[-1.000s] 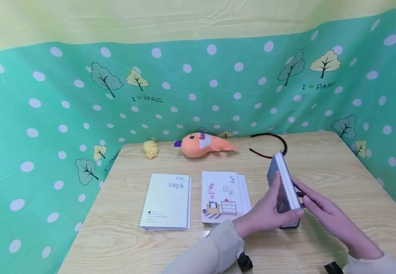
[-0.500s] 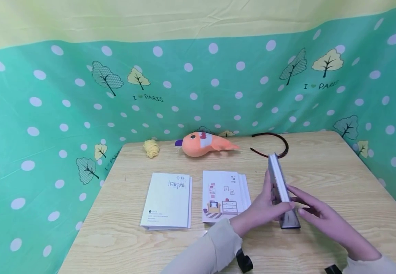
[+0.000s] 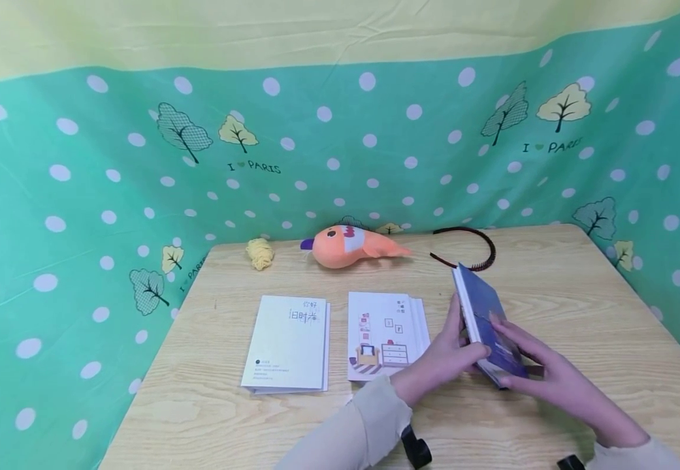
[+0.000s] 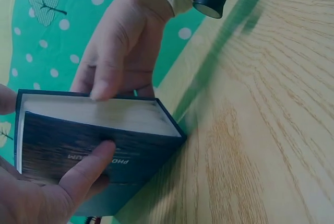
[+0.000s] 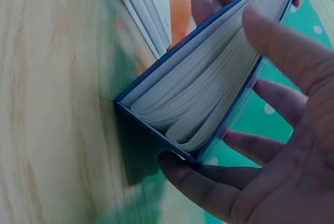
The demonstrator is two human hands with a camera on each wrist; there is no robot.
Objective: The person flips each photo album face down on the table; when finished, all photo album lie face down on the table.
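Blue book position: between both hands, over the right part of the table (image 3: 198,421), right of the illustrated book (image 3: 383,333).
Blue book (image 3: 481,297) long axis: slanting, far end left toward the headband (image 3: 494,251), near end right; cover faces up and right.
Left hand (image 3: 442,356): pinching it, thumb across page edges.
Right hand (image 3: 551,372): gripping it, finger on cover.
Table contact: cannot tell.
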